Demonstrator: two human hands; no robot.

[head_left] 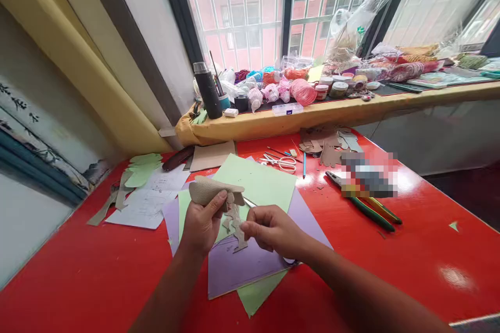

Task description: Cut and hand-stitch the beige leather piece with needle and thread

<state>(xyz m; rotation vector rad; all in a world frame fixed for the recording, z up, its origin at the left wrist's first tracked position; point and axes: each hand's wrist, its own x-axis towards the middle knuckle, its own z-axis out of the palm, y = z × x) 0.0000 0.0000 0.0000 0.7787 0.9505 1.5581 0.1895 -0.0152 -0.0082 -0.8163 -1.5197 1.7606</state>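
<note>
Bright daylight from your window (250, 15), glare patches on the red table (425, 250) below it, frame edges bowed.

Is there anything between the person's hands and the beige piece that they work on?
Nothing visible. The left hand holds the beige piece directly by its folded top, and the right hand pinches its cut lower part. The green and purple paper sheets lie below, on the red table.
</note>
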